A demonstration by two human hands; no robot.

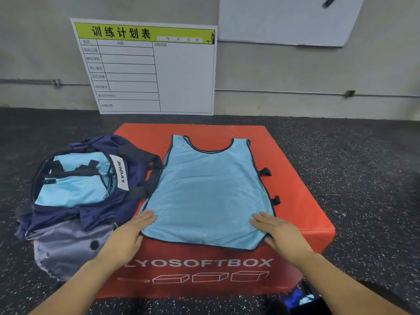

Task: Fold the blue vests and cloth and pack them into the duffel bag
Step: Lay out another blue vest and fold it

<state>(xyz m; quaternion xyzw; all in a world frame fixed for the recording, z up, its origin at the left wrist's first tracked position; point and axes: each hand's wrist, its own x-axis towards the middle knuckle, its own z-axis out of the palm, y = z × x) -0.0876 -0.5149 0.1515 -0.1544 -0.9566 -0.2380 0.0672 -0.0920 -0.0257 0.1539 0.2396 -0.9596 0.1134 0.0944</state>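
Floor (363, 169) of dark speckled rubber runs up to a grey wall (272, 71), where two boards lean or hang: one printed chart (159, 71) with a yellow-green header and ruled rows, and one plain white board (286, 19) to its right. One red box (293, 178) with white lettering on its near face sits on the floor. One duffel bag (77, 196), navy with light blue panels and a white label, lies touching the box's left side with its top unzipped. One blue vest (209, 192) is spread flat on top of the box, neck hole away from the person; it is light blue mesh edged in dark trim, with two small dark tabs at its right edge and its bottom hem just over the box's near edge. The left hand (131, 235) lies flat on the vest's lower left corner, fingers straight. The right hand (279, 233) lies flat on the lower right corner, fingers likewise straight.
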